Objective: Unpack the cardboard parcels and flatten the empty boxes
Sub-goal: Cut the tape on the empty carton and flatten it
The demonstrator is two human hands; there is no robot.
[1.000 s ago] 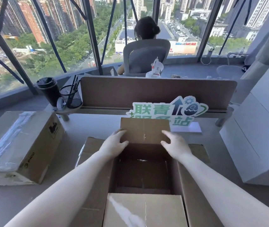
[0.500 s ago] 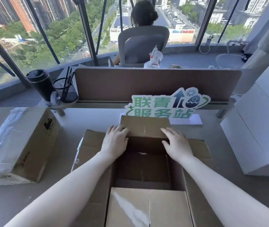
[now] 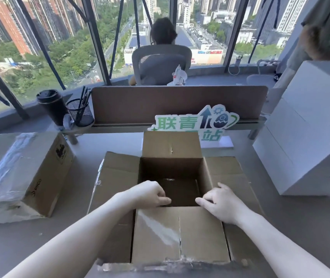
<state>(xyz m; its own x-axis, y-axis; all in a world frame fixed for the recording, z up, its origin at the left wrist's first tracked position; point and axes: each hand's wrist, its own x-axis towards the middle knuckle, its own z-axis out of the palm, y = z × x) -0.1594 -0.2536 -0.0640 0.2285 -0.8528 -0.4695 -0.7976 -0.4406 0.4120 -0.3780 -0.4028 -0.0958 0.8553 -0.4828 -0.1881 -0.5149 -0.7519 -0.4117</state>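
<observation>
Fingers of the left hand [image 3: 150, 194] curled over the near rim of the open box [image 3: 172, 173], gripping the fold of the near flap [image 3: 180, 235]; fingers of the right hand [image 3: 223, 204] curled on the same fold, thumb pointing inward. Box sits mid-surface [image 3: 300, 217], all four flaps spread, far one upright, inside dark. Taped parcel [image 3: 22, 173] well to the left, still sealed. White boxes [image 3: 300, 141] stacked right. Green sign [image 3: 192, 123] just behind; black cup [image 3: 51, 106] and pen holder [image 3: 79, 113] far left.

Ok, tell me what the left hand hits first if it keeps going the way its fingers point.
Probably the right hand: the left hand points its fingers rightward along the open box's near rim. Depth unclear.
</observation>
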